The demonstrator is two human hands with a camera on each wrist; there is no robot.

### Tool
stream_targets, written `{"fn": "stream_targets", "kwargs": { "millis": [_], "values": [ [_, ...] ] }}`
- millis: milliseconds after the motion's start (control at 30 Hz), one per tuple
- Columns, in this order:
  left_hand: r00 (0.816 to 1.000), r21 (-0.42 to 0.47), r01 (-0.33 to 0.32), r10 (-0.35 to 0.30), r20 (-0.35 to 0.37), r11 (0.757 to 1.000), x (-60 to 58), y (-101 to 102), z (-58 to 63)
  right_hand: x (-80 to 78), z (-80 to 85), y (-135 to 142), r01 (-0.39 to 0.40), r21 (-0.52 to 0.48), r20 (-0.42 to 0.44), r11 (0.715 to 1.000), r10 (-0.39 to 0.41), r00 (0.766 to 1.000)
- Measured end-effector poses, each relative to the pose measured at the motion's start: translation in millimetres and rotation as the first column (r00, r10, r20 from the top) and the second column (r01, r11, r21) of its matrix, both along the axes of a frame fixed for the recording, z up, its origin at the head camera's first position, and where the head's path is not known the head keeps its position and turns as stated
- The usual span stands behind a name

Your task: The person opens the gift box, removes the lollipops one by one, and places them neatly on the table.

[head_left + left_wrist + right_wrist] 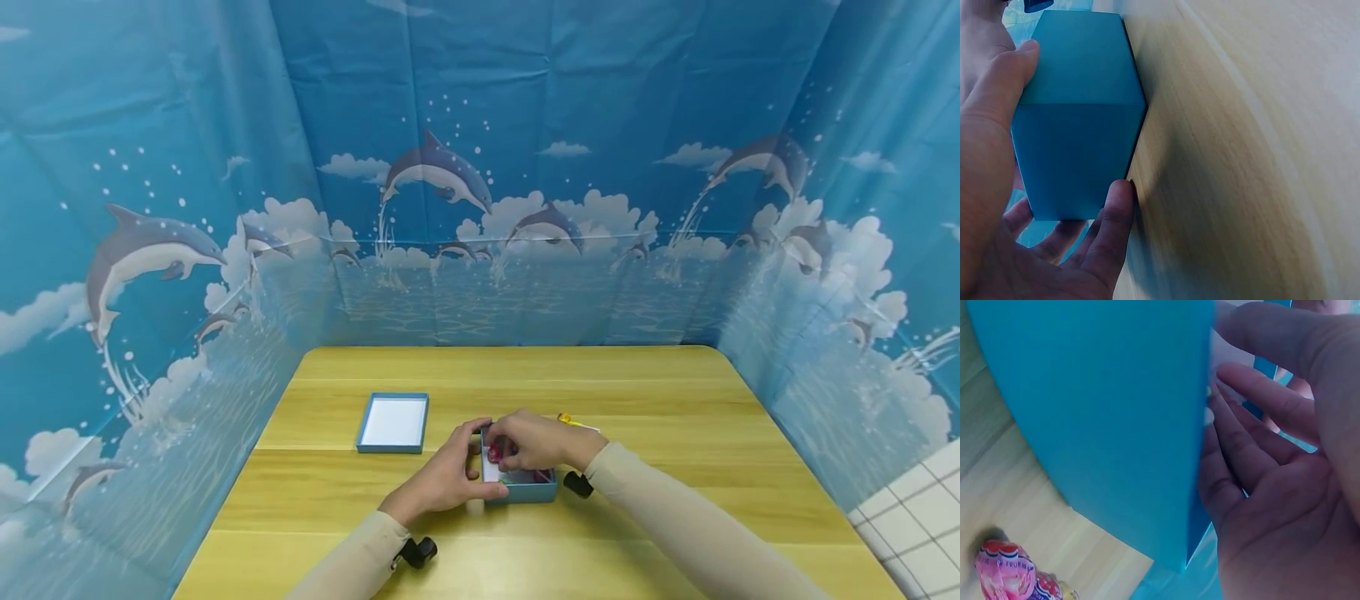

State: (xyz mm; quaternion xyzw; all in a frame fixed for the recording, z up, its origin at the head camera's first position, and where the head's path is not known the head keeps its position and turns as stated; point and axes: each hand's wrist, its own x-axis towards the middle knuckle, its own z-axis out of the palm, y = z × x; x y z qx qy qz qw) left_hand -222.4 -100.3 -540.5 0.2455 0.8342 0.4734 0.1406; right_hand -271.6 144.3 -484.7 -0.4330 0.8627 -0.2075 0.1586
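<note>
A blue box (pixel 531 493) with a white inside stands open-topped on the table. My left hand (pixel 442 477) grips its left end, thumb along the near rim and fingers at the far side; the left wrist view shows this hand around the blue box (pixel 1079 159). My right hand (pixel 534 440) reaches down into the box, its fingers curled about a red-wrapped lollipop (pixel 495 452). In the right wrist view, the box wall hides the fingertips of my right hand (pixel 1279 481). Other coloured wrappers (pixel 542 476) lie partly hidden in the box.
A blue lid (pixel 392 422) with a white inside lies upturned, left of the box. Beyond my right wrist is a yellow-wrapped lollipop (pixel 564 418) with a white stick. Pink-wrapped candy (pixel 1007 569) lies on the wooden table (pixel 630 383). A dolphin-print curtain (pixel 480 292) surrounds the table.
</note>
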Motion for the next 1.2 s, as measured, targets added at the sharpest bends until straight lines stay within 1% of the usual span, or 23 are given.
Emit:
{"fn": "stream_targets", "kwargs": {
  "millis": [100, 200, 333, 467, 600, 733, 900, 1100, 1200],
  "values": [
    [1.0, -0.017, -0.01, 0.01, -0.013, 1.0, -1.6, 1.1, -1.3, -0.8, -1.7, -1.8, 0.017, 0.007, 0.019, 1.0, -0.018, 1.0],
    [1.0, -0.037, -0.013, 0.012, -0.025, 0.999, -2.8, 2.0, -2.5, -1.0, -1.1, -2.0, 0.015, 0.016, 0.029, 1.0, -0.015, 0.999],
    [1.0, -0.019, -0.005, 0.005, -0.017, 1.0, -1.8, 1.7, -1.6, -3.1, -1.3, -2.4, 0.011, 0.023, 0.043, 1.0, -0.012, 0.999],
    [1.0, -0.005, -0.007, 0.007, -0.028, 1.0, -3.0, 1.4, 1.6, -8.0, -2.0, -4.3, 0.02, 0.038, 0.027, 0.999, -0.021, 0.999],
    [1.0, 0.013, 0.005, -0.004, -0.011, 1.0, -2.1, 1.9, 1.3, -8.8, -5.6, -5.0, 0.019, 0.045, 0.022, 0.999, -0.02, 1.0],
    [1.0, 0.018, 0.004, -0.004, 0.008, 1.0, -0.2, 2.3, -2.4, -6.7, -8.8, -4.3, 0.017, 0.037, 0.032, 0.999, -0.018, 0.999],
    [1.0, 0.03, 0.007, -0.007, 0.016, 1.0, -0.1, 3.2, -4.3, -5.7, -7.8, -1.1, 0.028, 0.024, 0.038, 0.999, -0.029, 0.999],
    [1.0, 0.041, 0.003, -0.004, 0.024, 0.999, -2.0, 2.9, -4.5, -5.7, -2.9, 2.6, 0.007, -0.033, -0.002, 0.999, -0.007, 1.0],
    [1.0, 0.045, 0.01, -0.011, 0.026, 0.999, -2.6, 3.1, -2.8, -4.7, -0.6, 6.2, 0.014, -0.062, -0.017, 0.998, -0.015, 1.0]
  ]
}}
